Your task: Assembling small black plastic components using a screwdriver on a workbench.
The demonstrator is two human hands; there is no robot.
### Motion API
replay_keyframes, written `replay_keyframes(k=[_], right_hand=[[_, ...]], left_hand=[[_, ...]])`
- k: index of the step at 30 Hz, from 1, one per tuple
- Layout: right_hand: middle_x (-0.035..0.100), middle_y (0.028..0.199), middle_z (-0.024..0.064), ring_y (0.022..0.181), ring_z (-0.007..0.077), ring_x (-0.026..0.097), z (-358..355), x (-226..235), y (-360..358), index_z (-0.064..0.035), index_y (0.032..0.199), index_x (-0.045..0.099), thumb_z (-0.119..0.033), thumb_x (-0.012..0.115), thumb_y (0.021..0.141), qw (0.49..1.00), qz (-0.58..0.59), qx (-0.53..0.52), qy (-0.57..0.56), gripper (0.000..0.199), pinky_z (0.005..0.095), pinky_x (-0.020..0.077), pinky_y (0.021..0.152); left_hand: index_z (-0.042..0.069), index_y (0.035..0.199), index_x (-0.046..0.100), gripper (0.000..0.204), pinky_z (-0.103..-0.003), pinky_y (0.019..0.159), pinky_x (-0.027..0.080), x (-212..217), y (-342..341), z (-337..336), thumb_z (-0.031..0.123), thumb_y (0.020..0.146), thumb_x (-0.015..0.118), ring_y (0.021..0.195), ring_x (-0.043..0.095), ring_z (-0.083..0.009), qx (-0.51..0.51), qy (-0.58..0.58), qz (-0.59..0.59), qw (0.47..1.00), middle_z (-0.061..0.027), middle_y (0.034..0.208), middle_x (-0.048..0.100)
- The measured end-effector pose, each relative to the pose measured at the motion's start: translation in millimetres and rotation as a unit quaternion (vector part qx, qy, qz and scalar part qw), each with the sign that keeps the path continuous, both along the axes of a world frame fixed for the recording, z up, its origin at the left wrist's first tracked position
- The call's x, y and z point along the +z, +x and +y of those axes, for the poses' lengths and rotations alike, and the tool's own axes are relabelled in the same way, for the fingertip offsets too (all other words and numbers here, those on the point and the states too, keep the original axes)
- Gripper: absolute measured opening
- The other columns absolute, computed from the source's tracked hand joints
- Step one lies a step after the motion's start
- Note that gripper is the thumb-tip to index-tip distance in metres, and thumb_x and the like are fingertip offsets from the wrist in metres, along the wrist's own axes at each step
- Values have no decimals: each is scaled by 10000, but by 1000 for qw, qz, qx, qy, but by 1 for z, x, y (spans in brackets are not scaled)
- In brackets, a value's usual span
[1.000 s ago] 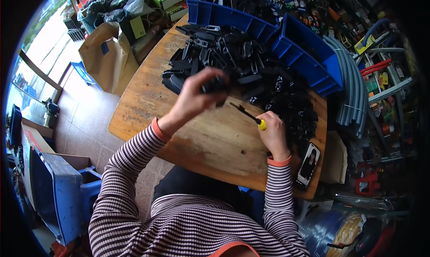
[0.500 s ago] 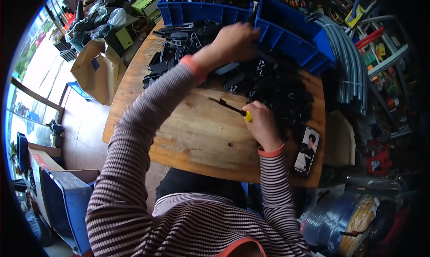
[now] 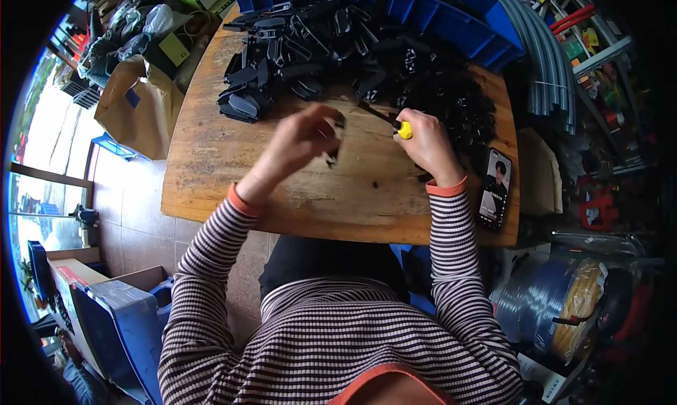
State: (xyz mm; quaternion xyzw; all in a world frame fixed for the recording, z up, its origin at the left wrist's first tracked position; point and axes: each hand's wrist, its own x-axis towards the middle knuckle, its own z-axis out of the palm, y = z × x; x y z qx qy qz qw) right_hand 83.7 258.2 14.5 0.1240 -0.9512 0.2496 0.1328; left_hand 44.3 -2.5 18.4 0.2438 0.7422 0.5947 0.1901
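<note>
- Better done with the black plastic part held steady just above the wooden table, close in front of the screwdriver tip, so blade and part meet squarely
- Worth keeping the screwdriver low and nearly level, dark shaft pointing away toward the pile, yellow handle tucked in the palm
- Worth clearing a bare patch of board directly under both grips, since loose black pieces lie right beyond the knuckles
- Left hand curled closed around the black plastic part, fingers wrapped over it, the piece sticking out on the thumb side and hanging a little below the fist
- Right hand closed tight on the screwdriver, only a bit of yellow showing above the fist, shaft running up and to the left of it
- Heap of black plastic parts lying just past both grips, touching the far side of the right fist
- Blue bins beyond the heap, well away from either grip
- Phone flat on the table just outside the right wrist, near the edge
</note>
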Motion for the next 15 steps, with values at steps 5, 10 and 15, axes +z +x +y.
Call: replay_keyframes(k=[5, 10, 15], right_hand=[[662, 841, 152, 765, 316, 660, -19, 13, 2, 6, 900, 631, -29, 729, 752, 993, 28, 25, -114, 181, 346, 517, 656], [663, 796, 139, 716, 285, 662, -33, 19, 12, 5, 885, 630, -49, 731, 783, 979, 34, 6, -200, 154, 315, 506, 633], [664, 785, 140, 707, 289, 663, -46, 23, 12, 5, 867, 626, -56, 728, 797, 980, -7, -2, -198, 139, 316, 506, 628]], left_hand=[[35, 1145, 605, 322, -323, 726, 551, -21, 23, 20, 23, 826, 644, 804, 659, -211, 23, -103, 156, 982, -128, 994, 657], [47, 1139, 612, 356, -351, 750, 555, -10, 25, 6, 30, 784, 644, 932, 627, -269, 22, -125, 367, 922, -142, 1130, 613], [66, 1133, 620, 368, -330, 781, 556, -16, 19, -10, 56, 765, 623, 1044, 578, -242, -196, -110, 509, 831, -118, 1213, 567]])
